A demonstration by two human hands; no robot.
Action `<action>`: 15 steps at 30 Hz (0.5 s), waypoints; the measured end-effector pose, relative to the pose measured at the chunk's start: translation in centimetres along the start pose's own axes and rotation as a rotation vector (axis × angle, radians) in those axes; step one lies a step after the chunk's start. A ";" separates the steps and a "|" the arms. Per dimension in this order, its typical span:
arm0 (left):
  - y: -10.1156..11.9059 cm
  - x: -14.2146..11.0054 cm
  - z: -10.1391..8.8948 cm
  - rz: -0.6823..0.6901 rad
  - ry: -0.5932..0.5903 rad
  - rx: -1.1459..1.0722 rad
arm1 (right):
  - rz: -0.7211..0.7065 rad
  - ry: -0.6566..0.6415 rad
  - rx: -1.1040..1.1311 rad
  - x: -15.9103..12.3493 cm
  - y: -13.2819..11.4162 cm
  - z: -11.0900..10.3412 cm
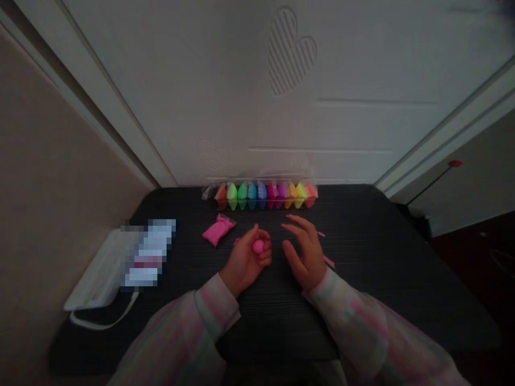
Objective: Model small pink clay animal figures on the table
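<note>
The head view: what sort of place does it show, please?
Probably a room in a home: a dark table stands by what looks like a white door with hearts on it, and a row of colourful packets lies on the table.

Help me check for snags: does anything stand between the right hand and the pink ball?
Only the curled fingers of the left hand, partly around the pink ball on the side toward the right hand; nothing else visible stands between.
</note>
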State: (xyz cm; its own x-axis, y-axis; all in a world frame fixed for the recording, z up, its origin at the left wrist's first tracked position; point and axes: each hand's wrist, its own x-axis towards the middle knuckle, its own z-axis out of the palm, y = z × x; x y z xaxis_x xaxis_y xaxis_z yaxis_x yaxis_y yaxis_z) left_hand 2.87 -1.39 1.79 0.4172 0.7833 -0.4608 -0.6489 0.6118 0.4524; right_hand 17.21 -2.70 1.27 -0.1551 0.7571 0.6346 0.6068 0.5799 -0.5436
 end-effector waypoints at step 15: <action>-0.2 0.0 0.6 0.031 -0.070 -0.017 | -0.098 -0.196 -0.016 -0.1 0.9 1.2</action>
State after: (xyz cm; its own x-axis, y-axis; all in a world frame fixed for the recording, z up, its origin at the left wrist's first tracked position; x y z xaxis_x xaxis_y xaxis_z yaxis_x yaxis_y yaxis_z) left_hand 3.37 -1.44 2.12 0.4403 0.8078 -0.3920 -0.6726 0.5859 0.4520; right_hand 16.84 -1.86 0.05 -0.3614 0.7425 0.5640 0.5934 0.6497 -0.4752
